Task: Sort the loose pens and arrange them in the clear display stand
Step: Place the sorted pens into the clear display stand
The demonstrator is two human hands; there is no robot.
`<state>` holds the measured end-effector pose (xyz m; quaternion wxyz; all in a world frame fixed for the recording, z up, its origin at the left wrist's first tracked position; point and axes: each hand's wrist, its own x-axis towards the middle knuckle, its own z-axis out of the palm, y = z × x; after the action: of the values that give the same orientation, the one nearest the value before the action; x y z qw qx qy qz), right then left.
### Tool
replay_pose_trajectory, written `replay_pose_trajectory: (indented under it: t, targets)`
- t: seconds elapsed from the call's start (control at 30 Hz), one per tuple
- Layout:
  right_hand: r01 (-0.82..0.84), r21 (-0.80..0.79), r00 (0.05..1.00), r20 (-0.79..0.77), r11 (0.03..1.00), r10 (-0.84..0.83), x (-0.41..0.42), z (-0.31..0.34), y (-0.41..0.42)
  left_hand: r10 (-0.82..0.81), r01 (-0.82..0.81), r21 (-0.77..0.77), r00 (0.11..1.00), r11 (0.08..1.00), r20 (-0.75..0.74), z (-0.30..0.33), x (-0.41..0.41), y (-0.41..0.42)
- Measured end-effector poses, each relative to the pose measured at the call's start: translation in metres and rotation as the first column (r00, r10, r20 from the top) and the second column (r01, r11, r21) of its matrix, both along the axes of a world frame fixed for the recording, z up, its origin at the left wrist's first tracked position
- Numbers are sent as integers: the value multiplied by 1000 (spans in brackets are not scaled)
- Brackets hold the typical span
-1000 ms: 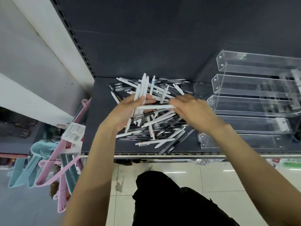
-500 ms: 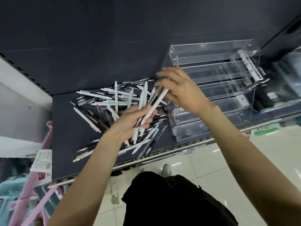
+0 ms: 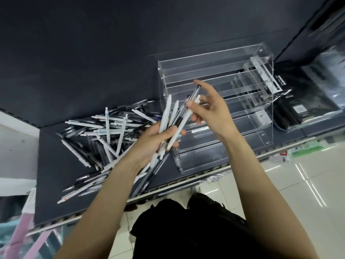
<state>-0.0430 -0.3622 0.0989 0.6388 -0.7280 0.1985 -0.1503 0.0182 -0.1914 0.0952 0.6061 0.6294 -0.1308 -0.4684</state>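
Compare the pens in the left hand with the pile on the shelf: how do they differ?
The bunch of pens is gripped in the left hand, lifted and roughly parallel, tips pointing up; the loose pile lies flat on the dark shelf, crisscrossed at all angles. The bunch is a handful; the pile holds far more. Both mix white and dark or clear pens.

One view only, head-worn, wide-angle. You look forward and steeply down from above your own forearms onto a dark shelf (image 3: 61, 193) at close range. Horizon tilted: the shelf's front edge climbs from lower left to upper right. Left hand (image 3: 156, 139) and right hand (image 3: 212, 111) sit near frame centre, close to the lens. Pile of pens (image 3: 104, 135) falls left of centre, clear display stand (image 3: 220, 71) right of centre, both fully in frame. Tiled floor (image 3: 298, 193) fills the lower right; edges blur and bend. No second view to overlap.
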Motion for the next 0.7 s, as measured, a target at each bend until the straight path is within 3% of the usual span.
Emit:
replay_pose_trajectory:
  t: [0.23,0.53,0.7]
  targets:
    - [-81,88,997,14,993,80,-11,-4,-62,91,-112,-76,967,991,-240,8,-27,-62]
    - [-239,172,967,-47,956,251,-35,-15,-127,295,-298,-22,952,954,-80,3,-77,-116]
    - [-315,220,942,-46,923,332,-38,-17,-137,285,-286,-5,955,958,-79,4,-93,-126]
